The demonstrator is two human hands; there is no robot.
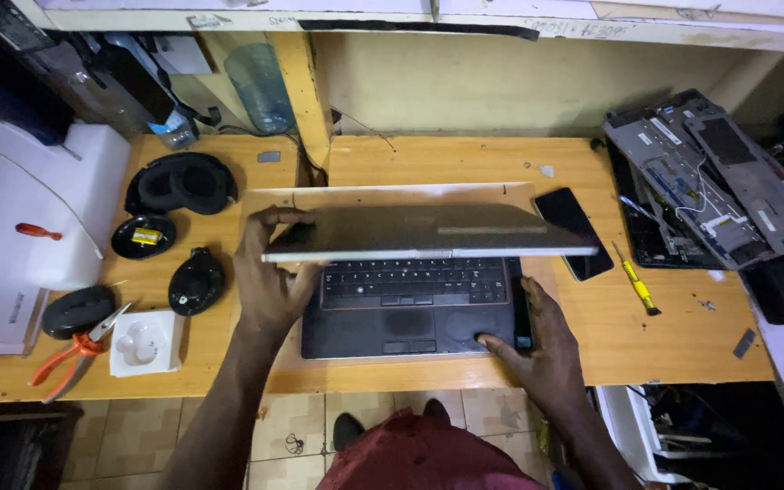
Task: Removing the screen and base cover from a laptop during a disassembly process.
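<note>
Pressing flat and open on the near right corner of the laptop (410, 304) base, the right hand (537, 349) steadies it on the counter (673, 336); farther left, the left hand (269, 272) grips the half-lowered lid's left edge, its long axis running left-right.

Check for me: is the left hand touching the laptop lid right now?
Touching. The head view shows the left hand gripping the left edge of the half-lowered laptop lid, fingers curled over its top corner and the palm behind the edge.
</note>
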